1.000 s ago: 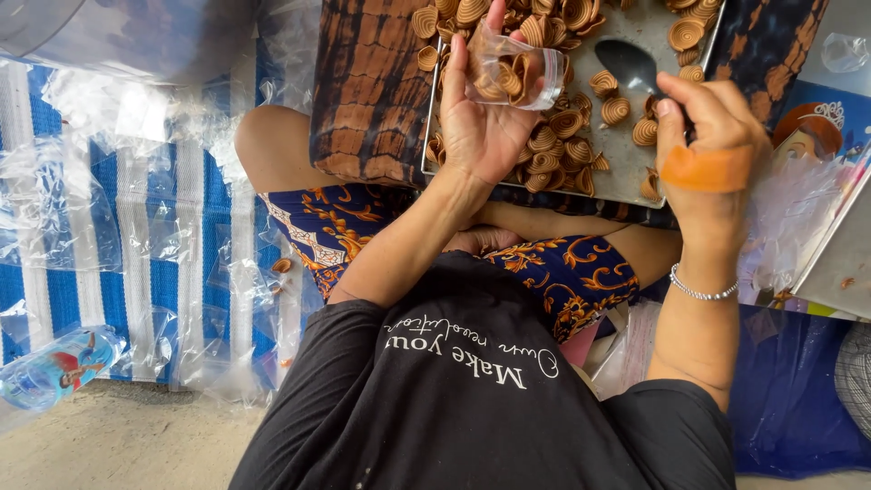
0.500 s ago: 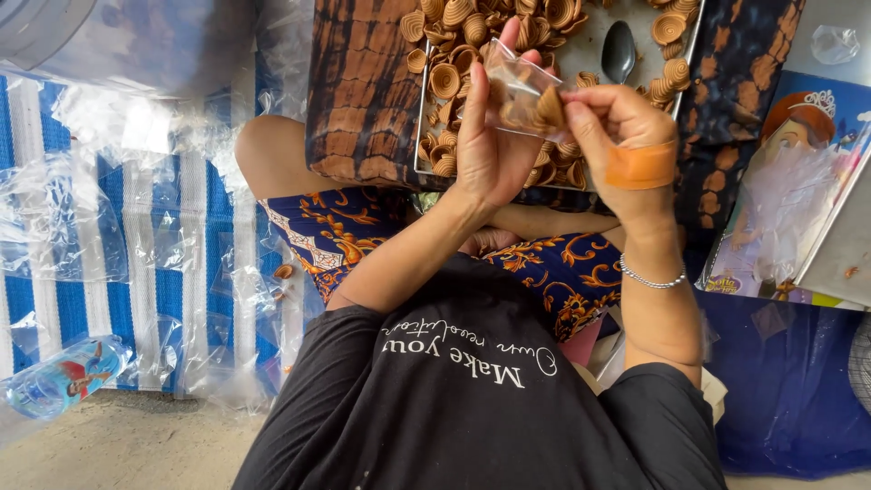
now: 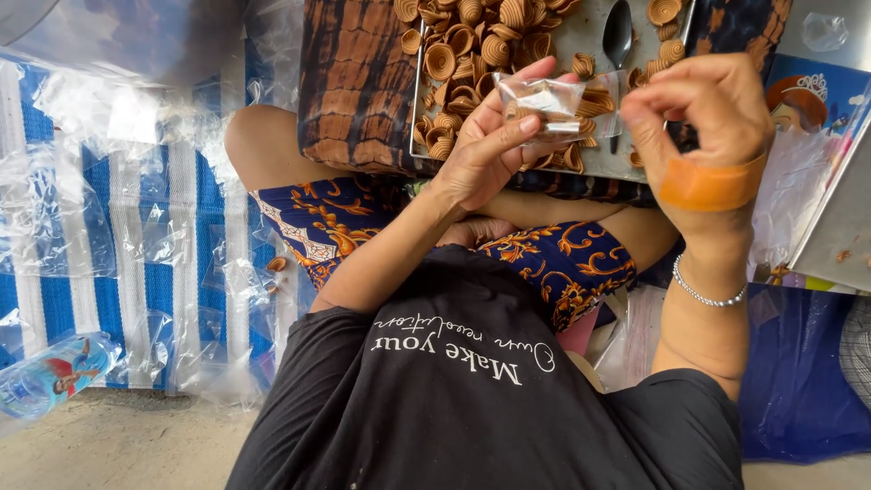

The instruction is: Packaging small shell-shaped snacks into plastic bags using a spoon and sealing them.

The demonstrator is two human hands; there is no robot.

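Note:
My left hand [image 3: 481, 150] grips a small clear plastic bag [image 3: 549, 100] with several brown ridged spiral snacks inside. My right hand [image 3: 703, 118], with an orange bandage around it, pinches the bag's right end over the metal tray [image 3: 594, 163]. The tray rests on a brown patterned cloth [image 3: 358, 82] across my lap and holds many loose spiral snacks [image 3: 472, 41] and a metal spoon [image 3: 618, 41].
Empty clear plastic bags [image 3: 127, 227] lie scattered over a blue and white striped mat [image 3: 41, 299] on the left. A plastic bottle [image 3: 54, 372] lies at lower left. A second metal tray [image 3: 839, 218] and a colourful picture mat [image 3: 807, 100] are on the right.
My right hand left the spoon on the tray, dropped a snack into the bag, and now pinches the bag's end. My left hand turned the bag from upright to sideways.

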